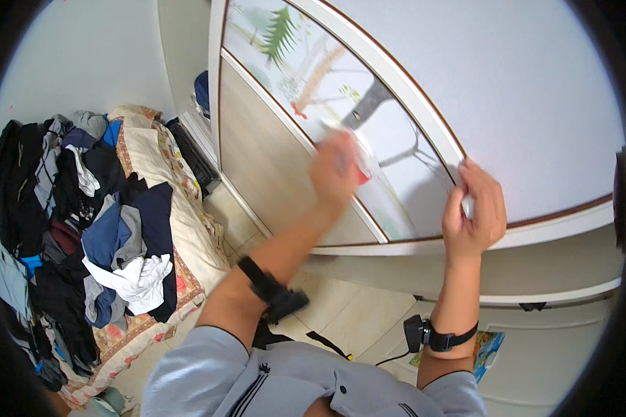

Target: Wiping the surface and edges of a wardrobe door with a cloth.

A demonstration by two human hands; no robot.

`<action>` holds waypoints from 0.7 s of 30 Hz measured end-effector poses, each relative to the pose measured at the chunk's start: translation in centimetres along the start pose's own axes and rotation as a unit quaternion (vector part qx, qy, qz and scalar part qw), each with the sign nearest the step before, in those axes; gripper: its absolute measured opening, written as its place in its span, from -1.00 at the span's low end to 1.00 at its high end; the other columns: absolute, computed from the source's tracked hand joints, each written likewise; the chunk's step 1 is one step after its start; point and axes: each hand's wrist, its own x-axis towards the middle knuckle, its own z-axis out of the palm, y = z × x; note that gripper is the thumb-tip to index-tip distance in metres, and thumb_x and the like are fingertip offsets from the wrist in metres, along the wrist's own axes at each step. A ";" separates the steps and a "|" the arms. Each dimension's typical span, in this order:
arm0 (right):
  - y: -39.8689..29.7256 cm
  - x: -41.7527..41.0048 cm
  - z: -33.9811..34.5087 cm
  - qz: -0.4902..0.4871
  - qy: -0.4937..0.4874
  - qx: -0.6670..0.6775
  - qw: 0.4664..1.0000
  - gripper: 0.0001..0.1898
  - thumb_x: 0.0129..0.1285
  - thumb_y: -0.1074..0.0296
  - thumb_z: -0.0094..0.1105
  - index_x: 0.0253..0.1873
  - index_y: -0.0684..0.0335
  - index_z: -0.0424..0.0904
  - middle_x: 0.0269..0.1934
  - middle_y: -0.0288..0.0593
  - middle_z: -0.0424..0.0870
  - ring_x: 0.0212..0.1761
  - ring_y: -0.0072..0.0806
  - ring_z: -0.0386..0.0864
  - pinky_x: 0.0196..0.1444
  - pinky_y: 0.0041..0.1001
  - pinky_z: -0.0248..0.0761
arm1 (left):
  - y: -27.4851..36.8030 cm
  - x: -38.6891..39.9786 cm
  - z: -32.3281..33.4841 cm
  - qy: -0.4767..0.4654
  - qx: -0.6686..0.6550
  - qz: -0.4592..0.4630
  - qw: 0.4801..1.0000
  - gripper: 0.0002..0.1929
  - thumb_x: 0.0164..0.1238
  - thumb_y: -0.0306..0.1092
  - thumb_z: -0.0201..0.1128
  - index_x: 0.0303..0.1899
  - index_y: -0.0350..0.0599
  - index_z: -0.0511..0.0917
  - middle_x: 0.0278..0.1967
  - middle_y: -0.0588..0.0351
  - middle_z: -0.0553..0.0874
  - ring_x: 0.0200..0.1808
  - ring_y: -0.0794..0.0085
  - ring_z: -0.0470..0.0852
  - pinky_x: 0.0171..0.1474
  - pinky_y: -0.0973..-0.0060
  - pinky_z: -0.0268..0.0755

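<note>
My left hand (336,167), blurred, is closed around a red-and-white object (362,169) that I cannot make out clearly. It is against or just over the painted panel (401,151) of a wardrobe door, below a painted tree trunk. At the white door frame (396,65), my right hand (474,208) grips the edge with bent fingers; a small pale thing shows between thumb and fingers, too little of it to name. Under the painted panel lies a wood-grain panel (271,156). Both forearms wear black straps with small devices.
Heaped clothes (57,208) cover much of a bed with a patterned bedspread (151,156) at the left. A black case (193,156) stands between bed and wardrobe. Floor tiles (339,297) show below the door. A white panelled surface (542,354) is at the lower right.
</note>
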 end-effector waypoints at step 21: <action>-0.3 -1.0 -0.6 -0.014 -0.029 -0.070 0.997 -0.74 -0.14 0.76 0.01 -0.28 0.44 0.56 -0.31 0.10 0.64 -0.30 -0.14 0.64 -0.29 -0.42 0.52 | -4.9 27.4 -4.5 0.135 0.080 0.088 0.984 -0.77 0.21 -0.51 0.18 -0.11 -0.10 0.64 -0.18 0.04 0.54 -0.18 0.35 0.54 -0.09 0.51 0.42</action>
